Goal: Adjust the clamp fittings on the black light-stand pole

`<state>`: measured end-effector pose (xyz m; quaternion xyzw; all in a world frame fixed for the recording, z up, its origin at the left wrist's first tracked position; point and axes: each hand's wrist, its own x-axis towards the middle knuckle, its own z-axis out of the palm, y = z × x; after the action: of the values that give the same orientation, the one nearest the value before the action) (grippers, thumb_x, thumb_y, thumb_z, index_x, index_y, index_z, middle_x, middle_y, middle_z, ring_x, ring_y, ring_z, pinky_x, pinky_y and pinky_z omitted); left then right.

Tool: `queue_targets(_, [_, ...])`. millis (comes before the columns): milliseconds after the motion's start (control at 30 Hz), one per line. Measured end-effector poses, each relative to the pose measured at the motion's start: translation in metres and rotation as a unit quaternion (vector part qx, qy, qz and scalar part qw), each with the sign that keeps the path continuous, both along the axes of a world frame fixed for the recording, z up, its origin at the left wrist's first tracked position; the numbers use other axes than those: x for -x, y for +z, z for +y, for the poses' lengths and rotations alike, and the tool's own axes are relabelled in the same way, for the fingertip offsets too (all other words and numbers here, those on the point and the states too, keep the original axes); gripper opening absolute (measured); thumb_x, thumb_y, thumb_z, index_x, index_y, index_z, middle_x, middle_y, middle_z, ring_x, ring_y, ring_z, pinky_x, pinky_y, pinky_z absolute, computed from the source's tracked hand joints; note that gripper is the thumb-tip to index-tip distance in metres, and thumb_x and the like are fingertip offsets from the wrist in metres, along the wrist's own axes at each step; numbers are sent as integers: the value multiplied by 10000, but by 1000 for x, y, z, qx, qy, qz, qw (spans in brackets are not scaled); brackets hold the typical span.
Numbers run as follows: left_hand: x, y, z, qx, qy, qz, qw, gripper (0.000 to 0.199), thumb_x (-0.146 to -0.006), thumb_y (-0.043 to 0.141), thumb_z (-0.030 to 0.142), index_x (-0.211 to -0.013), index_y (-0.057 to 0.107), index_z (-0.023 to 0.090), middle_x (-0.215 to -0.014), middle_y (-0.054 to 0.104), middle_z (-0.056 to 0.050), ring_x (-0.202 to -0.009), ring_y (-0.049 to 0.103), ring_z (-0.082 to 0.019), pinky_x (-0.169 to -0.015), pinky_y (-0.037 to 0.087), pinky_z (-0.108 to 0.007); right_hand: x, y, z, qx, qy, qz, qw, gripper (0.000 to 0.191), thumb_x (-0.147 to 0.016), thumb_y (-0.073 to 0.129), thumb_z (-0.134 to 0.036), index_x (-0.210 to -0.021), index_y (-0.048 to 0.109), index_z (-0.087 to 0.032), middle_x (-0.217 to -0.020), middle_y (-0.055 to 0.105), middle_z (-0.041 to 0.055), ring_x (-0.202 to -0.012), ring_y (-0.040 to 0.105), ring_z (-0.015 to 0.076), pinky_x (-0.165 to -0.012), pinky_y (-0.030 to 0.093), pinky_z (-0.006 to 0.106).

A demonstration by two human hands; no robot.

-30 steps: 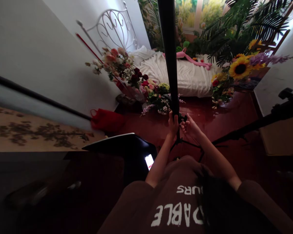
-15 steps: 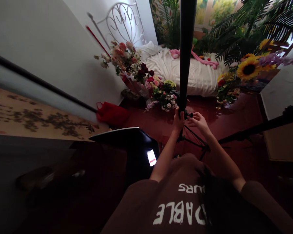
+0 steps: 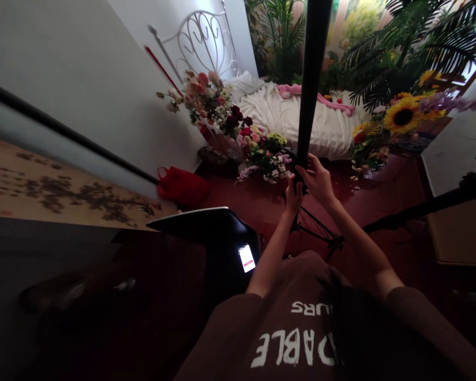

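Black tripod stand (image 3: 311,79) rises up the center of the frame, its spread legs (image 3: 316,225) below both hands. At left, a red bag (image 3: 181,185) sits on a dark red floor (image 3: 375,206), near a lit phone (image 3: 246,258) on a dark surface. The left hand (image 3: 293,197) is closed around the pole low down, the right hand (image 3: 318,181) gripping just beside it. Mixed flower bouquets (image 3: 265,161) fill the middle distance before a white-sheeted bed (image 3: 285,114); sunflowers (image 3: 402,117) stand upper right.
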<state>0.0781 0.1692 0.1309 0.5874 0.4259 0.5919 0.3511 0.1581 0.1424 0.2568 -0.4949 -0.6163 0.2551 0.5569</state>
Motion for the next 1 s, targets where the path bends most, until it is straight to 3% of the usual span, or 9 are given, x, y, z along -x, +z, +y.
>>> queue_targets(167, [-3, -7, 4, -12, 0, -16, 1000, 669, -916, 373, 699, -1269, 575, 167, -1048, 715, -127, -854, 686, -168, -797, 549, -293, -1, -4, 2, -3, -11, -17, 1000, 529, -856, 631, -569, -1269, 555, -247, -1098, 715, 63, -978, 707, 213, -876, 589, 349])
queue_targets(333, [-3, -10, 6, -21, -7, -36, 999, 642, -913, 367, 708, -1204, 612, 192, -1033, 709, -112, -890, 686, -180, -803, 547, -300, 0, -21, -8, 64, -26, -61, 996, 445, -816, 655, -553, -1055, 648, -178, -936, 740, 74, -868, 709, 228, -773, 552, 309])
queue_targets(433, [-2, -8, 5, -11, -5, -30, 999, 640, -904, 370, 721, -1180, 614, 196, -970, 707, -98, -830, 680, -178, -754, 540, -295, -1, -21, -7, 66, -32, -59, 996, 438, -828, 619, -565, -988, 677, -162, -901, 739, 74, -842, 697, 223, -740, 524, 281])
queue_targets(567, [0, -1, 1, 3, -5, -14, 1000, 680, -901, 356, 733, -1228, 585, 183, -982, 703, -102, -832, 670, -176, -745, 531, -287, 1, -6, 1, 23, -55, -41, 997, 416, -824, 638, -549, -957, 701, -160, -891, 731, 60, -836, 682, 207, -749, 509, 273])
queue_targets(733, [1, 4, -3, 3, -11, -17, 1000, 674, -909, 355, 720, -1241, 573, 176, -968, 693, -99, -815, 651, -170, -750, 530, -292, 5, 26, 13, -36, -61, -17, 997, 393, -843, 648, -534, -1007, 709, -182, -883, 724, 18, -802, 666, 166, -728, 518, 255])
queue_targets(867, [2, 6, -3, 10, -10, -10, 1000, 676, -897, 360, 736, -1225, 579, 187, -920, 682, -81, -768, 631, -162, -738, 527, -291, 6, 50, 19, -78, -60, -26, 995, 382, -851, 659, -524, -1020, 712, -186, -920, 728, 16, -863, 673, 175, -796, 535, 279])
queue_targets(1000, [4, 11, -5, 16, -9, -4, 1000, 652, -898, 372, 730, -1190, 596, 191, -850, 672, -64, -707, 608, -151, -708, 516, -274, 6, 58, 21, -92, -67, -30, 993, 381, -850, 664, -541, -1009, 713, -198, -952, 732, 27, -928, 683, 196, -865, 550, 320])
